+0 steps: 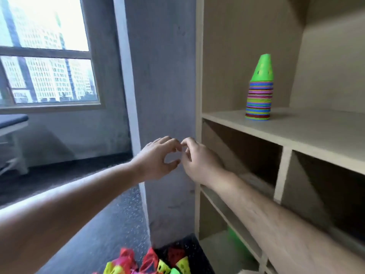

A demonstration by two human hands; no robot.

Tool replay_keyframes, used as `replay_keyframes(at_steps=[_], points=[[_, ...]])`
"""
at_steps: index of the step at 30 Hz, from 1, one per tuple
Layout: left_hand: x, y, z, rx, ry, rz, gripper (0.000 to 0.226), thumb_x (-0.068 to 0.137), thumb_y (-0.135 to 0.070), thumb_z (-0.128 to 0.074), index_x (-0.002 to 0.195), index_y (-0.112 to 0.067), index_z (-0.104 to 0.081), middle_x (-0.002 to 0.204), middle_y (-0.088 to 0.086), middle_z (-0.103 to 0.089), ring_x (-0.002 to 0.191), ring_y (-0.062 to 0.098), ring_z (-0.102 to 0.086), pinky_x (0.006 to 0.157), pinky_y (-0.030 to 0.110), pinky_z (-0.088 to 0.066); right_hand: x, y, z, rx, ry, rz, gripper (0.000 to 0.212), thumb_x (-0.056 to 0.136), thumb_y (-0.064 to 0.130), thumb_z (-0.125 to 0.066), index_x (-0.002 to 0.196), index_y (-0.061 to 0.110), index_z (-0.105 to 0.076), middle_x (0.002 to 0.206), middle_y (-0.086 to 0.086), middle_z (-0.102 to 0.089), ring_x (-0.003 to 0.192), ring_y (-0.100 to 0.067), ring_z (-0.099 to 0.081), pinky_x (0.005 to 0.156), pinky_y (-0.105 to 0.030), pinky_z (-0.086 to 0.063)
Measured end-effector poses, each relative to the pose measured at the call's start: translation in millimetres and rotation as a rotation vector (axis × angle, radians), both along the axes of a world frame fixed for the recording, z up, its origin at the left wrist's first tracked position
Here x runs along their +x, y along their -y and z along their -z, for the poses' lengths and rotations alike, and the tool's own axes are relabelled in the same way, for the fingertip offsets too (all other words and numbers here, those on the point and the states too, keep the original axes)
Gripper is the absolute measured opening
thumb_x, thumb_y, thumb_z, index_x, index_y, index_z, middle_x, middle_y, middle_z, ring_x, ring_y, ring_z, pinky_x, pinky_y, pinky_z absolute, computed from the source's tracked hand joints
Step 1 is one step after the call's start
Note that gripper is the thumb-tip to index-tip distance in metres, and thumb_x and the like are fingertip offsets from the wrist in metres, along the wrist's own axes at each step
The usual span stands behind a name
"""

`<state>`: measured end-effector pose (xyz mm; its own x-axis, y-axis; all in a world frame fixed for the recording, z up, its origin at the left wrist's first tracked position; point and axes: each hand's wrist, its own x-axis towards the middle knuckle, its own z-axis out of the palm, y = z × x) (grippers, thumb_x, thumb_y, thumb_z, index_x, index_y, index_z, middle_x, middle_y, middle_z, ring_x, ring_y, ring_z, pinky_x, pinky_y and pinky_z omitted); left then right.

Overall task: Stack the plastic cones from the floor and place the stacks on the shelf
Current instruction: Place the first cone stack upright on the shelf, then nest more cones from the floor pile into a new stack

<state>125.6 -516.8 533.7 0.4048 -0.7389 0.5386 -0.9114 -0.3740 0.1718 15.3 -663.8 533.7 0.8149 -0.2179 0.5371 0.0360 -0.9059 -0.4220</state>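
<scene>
A tall stack of coloured plastic cones (259, 97), topped by a green one, stands upright on the wooden shelf (308, 133) at the right. Several loose cones (156, 264), red, yellow, pink and green, lie on the dark floor at the bottom edge. My left hand (156, 159) and my right hand (199, 161) are raised together in front of the grey wall, left of the shelf unit, fingertips almost touching. Both have loosely curled fingers and hold nothing. They are well below and left of the stack.
The shelf unit (282, 175) has lower compartments; something green (235, 240) sits in the bottom one. A grey wall column (164, 76) stands left of it. A window (47, 56) and a padded bench (11, 123) are at the far left, over dark speckled floor (102, 234).
</scene>
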Motion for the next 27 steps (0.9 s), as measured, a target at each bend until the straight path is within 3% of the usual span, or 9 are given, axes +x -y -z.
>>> replay_keyframes(at_steps=[4, 12, 18, 22, 27], points=[[13.0, -89.6, 39.5, 0.139, -0.088, -0.17, 0.034, 0.089, -0.032, -0.074, 0.121, -0.026, -0.064, 0.115, -0.012, -0.06, 0.11, 0.016, -0.059, 0.093, 0.031, -0.045, 42.8, -74.0, 40.3, -0.067, -0.165, -0.145, 0.019, 0.097, 0.031, -0.045, 0.113, 0.027, -0.053, 0.115, 0.002, -0.064, 0.102, -0.03, -0.061, 0.082, -0.04, -0.05], [10.3, -276.4, 139.3, 0.362, -0.296, -0.473, 0.031, 0.086, -0.034, -0.078, 0.113, -0.022, -0.068, 0.115, -0.003, -0.065, 0.106, 0.023, -0.064, 0.088, 0.034, -0.052, 90.6, -242.1, 150.2, -0.038, -0.429, -0.503, 0.021, 0.093, 0.035, -0.053, 0.11, 0.03, -0.063, 0.105, 0.006, -0.068, 0.096, -0.02, -0.064, 0.078, -0.034, -0.051], [4.7, -350.1, 233.8, 0.515, -0.497, -0.466, 0.037, 0.089, -0.04, -0.075, 0.122, -0.025, -0.065, 0.117, -0.007, -0.061, 0.109, 0.016, -0.062, 0.091, 0.029, -0.046, 96.4, -307.9, 254.3, -0.053, -0.589, -0.609, 0.023, 0.09, 0.031, -0.054, 0.108, 0.027, -0.068, 0.098, 0.003, -0.071, 0.092, -0.022, -0.066, 0.077, -0.034, -0.053], [11.2, -364.1, 300.4, 0.59, -0.611, -0.412, 0.048, 0.091, -0.046, -0.071, 0.133, -0.028, -0.057, 0.129, -0.006, -0.058, 0.117, 0.015, -0.059, 0.098, 0.029, -0.044, 103.6, -314.9, 320.1, -0.078, -0.722, -0.593, 0.029, 0.093, 0.033, -0.053, 0.121, 0.032, -0.063, 0.105, 0.008, -0.069, 0.094, -0.018, -0.064, 0.076, -0.031, -0.049], [41.8, -375.6, 378.7, 0.643, -0.758, -0.415, 0.052, 0.094, -0.049, -0.067, 0.141, -0.035, -0.05, 0.136, -0.008, -0.052, 0.12, 0.02, -0.059, 0.099, 0.037, -0.049, 118.2, -312.7, 397.3, -0.189, -0.833, -0.532, 0.038, 0.096, 0.032, -0.052, 0.133, 0.026, -0.057, 0.125, -0.001, -0.062, 0.114, -0.025, -0.058, 0.093, -0.044, -0.051]])
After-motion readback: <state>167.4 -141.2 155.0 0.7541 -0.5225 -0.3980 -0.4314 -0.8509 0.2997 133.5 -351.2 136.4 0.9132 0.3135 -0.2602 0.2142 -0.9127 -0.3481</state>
